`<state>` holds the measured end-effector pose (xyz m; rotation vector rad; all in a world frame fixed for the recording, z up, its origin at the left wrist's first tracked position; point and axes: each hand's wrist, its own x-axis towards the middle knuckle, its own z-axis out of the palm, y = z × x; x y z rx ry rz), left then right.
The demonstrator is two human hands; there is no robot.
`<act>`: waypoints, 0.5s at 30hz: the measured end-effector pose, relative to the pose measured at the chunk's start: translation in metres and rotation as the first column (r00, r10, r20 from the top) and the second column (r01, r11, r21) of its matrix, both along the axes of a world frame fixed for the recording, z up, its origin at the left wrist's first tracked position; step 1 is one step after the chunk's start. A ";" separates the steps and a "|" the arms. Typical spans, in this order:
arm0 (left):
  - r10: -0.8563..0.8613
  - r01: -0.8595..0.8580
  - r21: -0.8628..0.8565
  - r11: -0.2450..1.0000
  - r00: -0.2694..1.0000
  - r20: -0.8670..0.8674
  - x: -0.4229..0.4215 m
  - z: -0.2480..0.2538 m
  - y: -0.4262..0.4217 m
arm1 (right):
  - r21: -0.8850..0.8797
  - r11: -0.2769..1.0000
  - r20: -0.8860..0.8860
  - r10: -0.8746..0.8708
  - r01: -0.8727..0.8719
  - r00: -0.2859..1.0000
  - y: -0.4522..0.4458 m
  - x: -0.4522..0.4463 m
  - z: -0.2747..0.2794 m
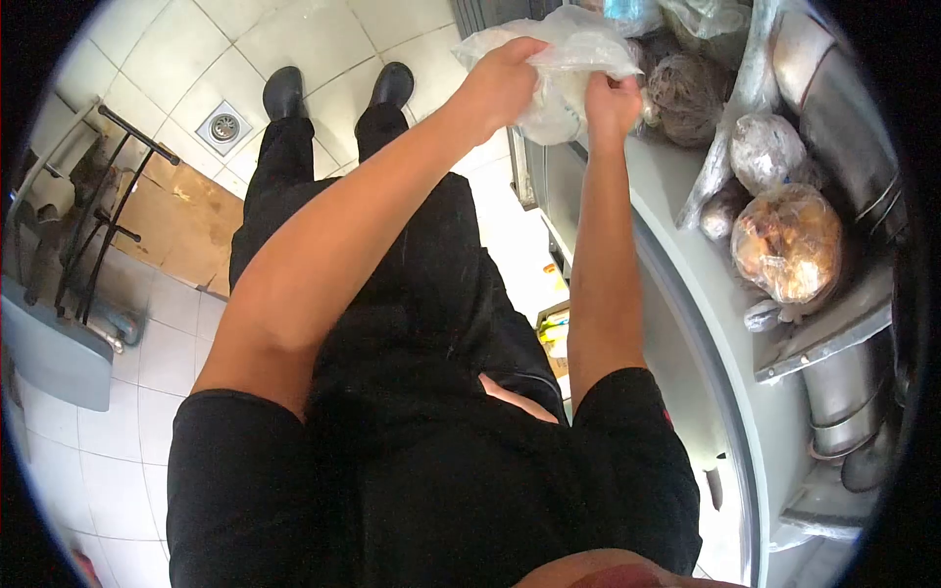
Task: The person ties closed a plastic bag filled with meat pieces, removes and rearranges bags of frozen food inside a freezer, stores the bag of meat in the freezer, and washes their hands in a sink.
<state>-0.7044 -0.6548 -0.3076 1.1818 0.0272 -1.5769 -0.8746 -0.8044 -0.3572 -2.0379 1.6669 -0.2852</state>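
Head view: left grip (pixel 507 86) and right grip (pixel 614 106) both pinch a translucent plastic bag (pixel 561 110), near a plastic-wrapped dark bundle (pixel 689 100)

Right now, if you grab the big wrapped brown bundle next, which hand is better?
Probably the right hand: it's nearer the bundle, while the left hand is farther off. But both hands hold the plastic bag, so the right would have to let go first.

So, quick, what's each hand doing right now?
Left hand: closed, holding one side of the see-through plastic bag.
Right hand: closed, pinching the same bag by its edge.
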 end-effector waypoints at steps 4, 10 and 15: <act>0.136 -0.062 -0.172 0.983 0.876 0.462 -0.016 -0.026 0.015 | 0.412 0.911 0.268 -0.135 0.013 0.954 0.040 0.028 0.051; -0.085 0.181 -0.107 0.978 0.808 0.583 -0.006 -0.026 0.040 | 0.499 0.813 0.408 0.083 -0.298 0.909 0.081 0.071 0.072; -0.070 0.127 -0.087 0.988 0.873 0.482 0.018 -0.016 0.073 | 0.374 0.666 0.242 0.601 -0.645 0.761 0.101 0.093 0.075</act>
